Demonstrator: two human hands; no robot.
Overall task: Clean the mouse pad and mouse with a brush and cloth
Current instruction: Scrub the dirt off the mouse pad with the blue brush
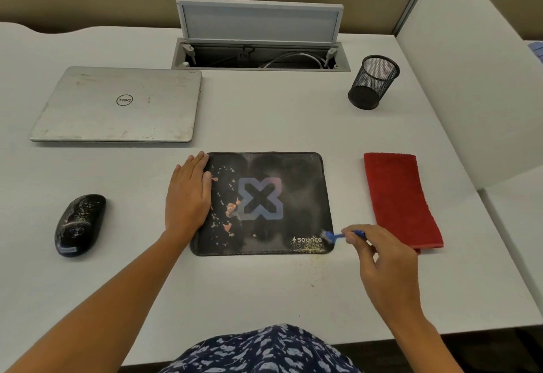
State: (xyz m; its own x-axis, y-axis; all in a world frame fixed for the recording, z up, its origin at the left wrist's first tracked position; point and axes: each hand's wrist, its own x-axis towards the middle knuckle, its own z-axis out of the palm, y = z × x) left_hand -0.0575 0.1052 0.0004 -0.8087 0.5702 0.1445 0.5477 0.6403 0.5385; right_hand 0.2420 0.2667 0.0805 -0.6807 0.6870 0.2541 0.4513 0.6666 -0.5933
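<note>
The mouse pad [264, 167] lies flat on the surface [264, 123], pressed at its left edge by the flat left hand [188, 196]. The brush [335, 236] is pinched in the right hand [385, 264] at the near-right corner. The pad is judged thin and limp (likely to slide) and is best held at an edge.

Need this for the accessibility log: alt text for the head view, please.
A person's right hand pinches a small blue brush at the near right corner of a black mouse pad, while the left hand lies flat on its left edge. A speckled black mouse sits to the left, a folded red cloth to the right, on a white desk.
</note>
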